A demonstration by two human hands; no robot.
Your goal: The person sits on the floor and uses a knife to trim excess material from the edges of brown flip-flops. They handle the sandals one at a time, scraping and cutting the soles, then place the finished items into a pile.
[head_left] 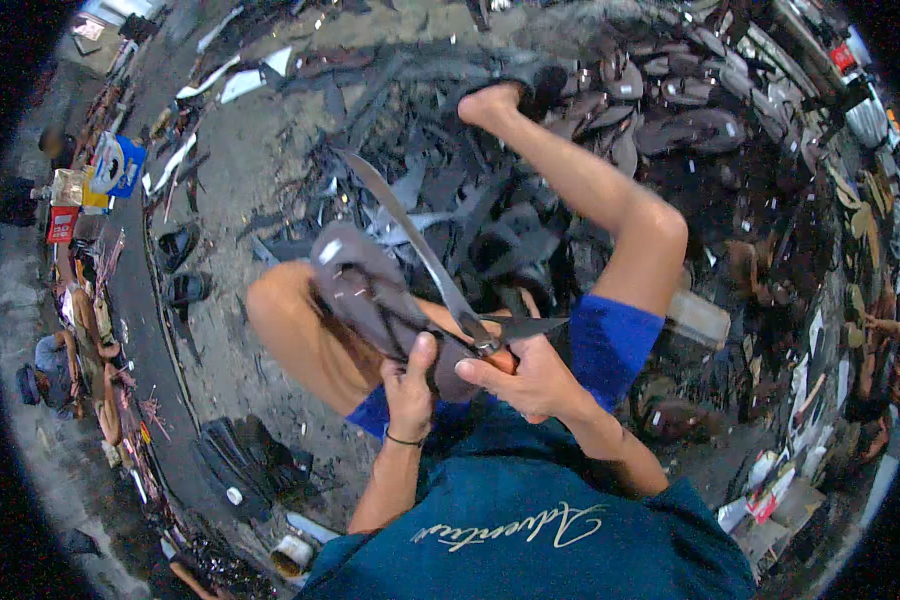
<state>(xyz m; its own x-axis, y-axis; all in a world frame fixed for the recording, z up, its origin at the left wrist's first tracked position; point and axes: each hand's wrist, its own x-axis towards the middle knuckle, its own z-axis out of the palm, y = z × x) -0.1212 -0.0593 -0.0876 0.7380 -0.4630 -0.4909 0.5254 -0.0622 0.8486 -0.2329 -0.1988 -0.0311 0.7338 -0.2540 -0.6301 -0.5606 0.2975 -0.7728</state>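
My left hand grips a dark grey-brown flip-flop near its heel end, thumb on top. The flip-flop points away and to the left, above my bent left leg, with a small white label near its toe. A long curved knife has its orange-brown handle in my closed right hand. Its blade slants up and left over the flip-flop's right side, tip far beyond it. My right thumb reaches to the flip-flop's heel. A pointed black piece of sheet sticks out beside my right hand; whether I hold it is unclear.
Dark offcuts cover the ground ahead. A pile of flip-flops lies at the far right, beyond my outstretched right leg. Boxes stand at the left, with another person nearer. Black strips lie at the lower left.
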